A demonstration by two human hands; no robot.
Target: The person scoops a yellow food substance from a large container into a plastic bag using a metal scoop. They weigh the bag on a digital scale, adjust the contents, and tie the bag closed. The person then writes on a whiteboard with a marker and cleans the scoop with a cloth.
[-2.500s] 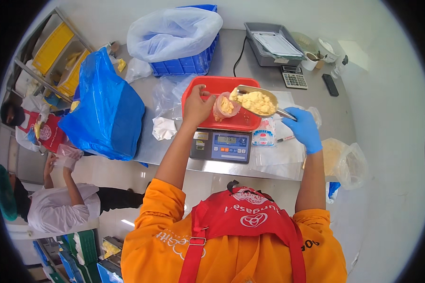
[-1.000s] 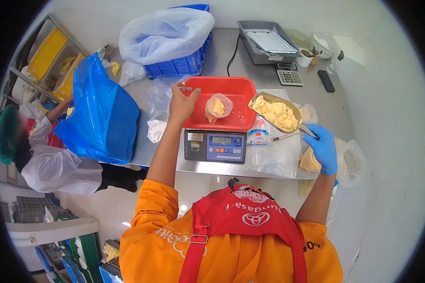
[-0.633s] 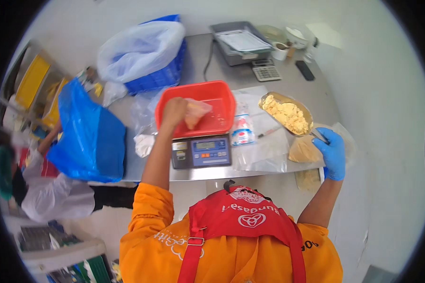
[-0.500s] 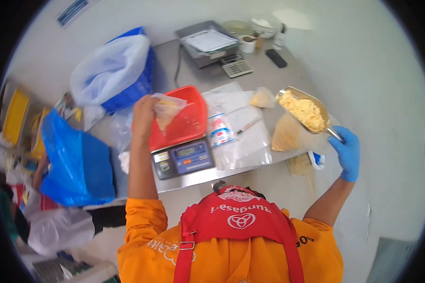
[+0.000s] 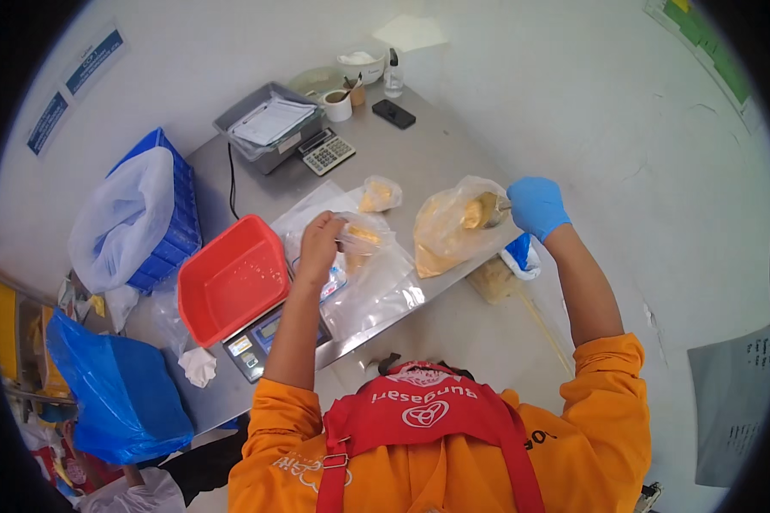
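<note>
My bare left hand point(image 5: 319, 244) grips the top of a small clear plastic bag point(image 5: 361, 248) with yellow powder in it, held over flat clear bags on the table. In a blue glove, my right hand point(image 5: 539, 208) is closed around the handle of a metal scoop point(image 5: 493, 210). The scoop's bowl is down inside a larger plastic bag point(image 5: 441, 244) of yellow powder, which partly hides it. Left of my left forearm, a red tray point(image 5: 231, 278) with a few crumbs sits on a digital scale point(image 5: 257, 342), partly covered by my arm.
A small tied bag of powder point(image 5: 379, 195) lies behind the flat bags. Farther back are a calculator point(image 5: 327, 152), a grey tray of papers point(image 5: 269, 120), a phone point(image 5: 393, 114) and a spray bottle point(image 5: 393, 75). A lined blue crate point(image 5: 167, 222) and blue plastic bag point(image 5: 115, 385) stand left.
My left hand and its small bag have moved right, from over the red tray to the flat bags. The loaded scoop has gone down into the larger bag. The view has turned.
</note>
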